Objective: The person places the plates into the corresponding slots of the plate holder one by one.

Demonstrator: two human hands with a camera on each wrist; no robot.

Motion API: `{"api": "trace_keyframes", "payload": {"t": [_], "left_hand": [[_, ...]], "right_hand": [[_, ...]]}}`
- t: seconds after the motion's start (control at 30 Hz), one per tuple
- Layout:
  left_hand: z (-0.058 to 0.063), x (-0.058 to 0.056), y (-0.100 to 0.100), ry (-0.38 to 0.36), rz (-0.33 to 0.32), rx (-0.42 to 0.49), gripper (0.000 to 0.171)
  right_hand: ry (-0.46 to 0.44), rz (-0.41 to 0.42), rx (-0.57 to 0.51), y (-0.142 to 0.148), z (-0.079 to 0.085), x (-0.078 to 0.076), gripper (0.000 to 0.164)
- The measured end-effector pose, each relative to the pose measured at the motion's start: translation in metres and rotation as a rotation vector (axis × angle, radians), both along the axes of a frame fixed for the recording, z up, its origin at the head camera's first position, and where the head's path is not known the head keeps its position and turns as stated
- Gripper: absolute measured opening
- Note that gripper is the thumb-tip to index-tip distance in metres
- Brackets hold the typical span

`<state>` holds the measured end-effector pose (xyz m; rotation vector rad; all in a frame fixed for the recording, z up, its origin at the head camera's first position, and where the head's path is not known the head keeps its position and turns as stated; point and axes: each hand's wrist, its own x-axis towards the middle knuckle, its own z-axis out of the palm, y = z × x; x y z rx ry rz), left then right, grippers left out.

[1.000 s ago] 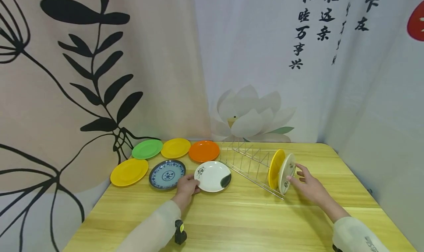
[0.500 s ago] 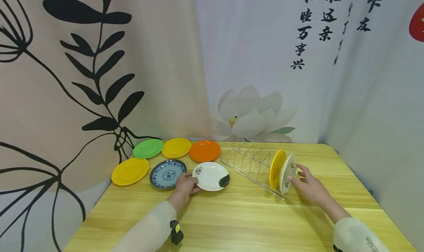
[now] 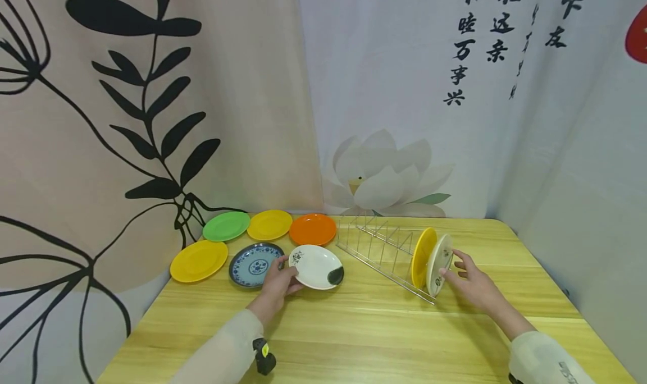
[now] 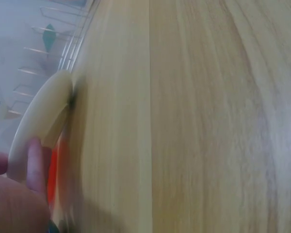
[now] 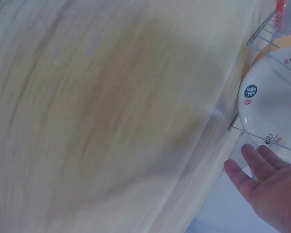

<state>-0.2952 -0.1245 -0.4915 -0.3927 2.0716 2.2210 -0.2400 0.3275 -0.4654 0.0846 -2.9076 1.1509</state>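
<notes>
My left hand [image 3: 277,286] pinches the rim of a white plate [image 3: 314,267] that has a dark patch and a small floral print. The plate is tilted, and the left wrist view shows the plate [image 4: 43,114] from its underside, with fingers beneath it. At the right end of a wire dish rack [image 3: 384,255], a white plate with small printed marks [image 3: 438,265] stands on edge beside a yellow plate [image 3: 422,257]. Close by that white plate is my right hand [image 3: 472,283]; the right wrist view shows its fingers [image 5: 262,167] spread, without a grip on the plate.
A blue-patterned plate [image 3: 256,265] lies left of the held plate. Behind are green [image 3: 226,227], yellow [image 3: 269,225] and orange [image 3: 312,229] plates, with another yellow plate [image 3: 199,261] at far left. A printed curtain hangs behind the wooden table [image 3: 364,339].
My left hand has lifted the white plate a little and drawn it left, tilting it. The right hand stays by the rack.
</notes>
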Motion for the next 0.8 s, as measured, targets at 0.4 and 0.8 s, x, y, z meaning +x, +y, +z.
{"api": "trace_keyframes", "payload": {"t": [0.4, 0.8], "left_hand": [[0.020, 0.000, -0.009, 0.094, -0.042, 0.134, 0.063], [0.040, -0.010, -0.005, 0.152, -0.045, 0.125, 0.057]], "right_hand": [[0.005, -0.004, -0.002, 0.001, -0.002, -0.001, 0.084], [0.004, -0.006, -0.007, 0.002, -0.005, -0.003, 0.085]]}}
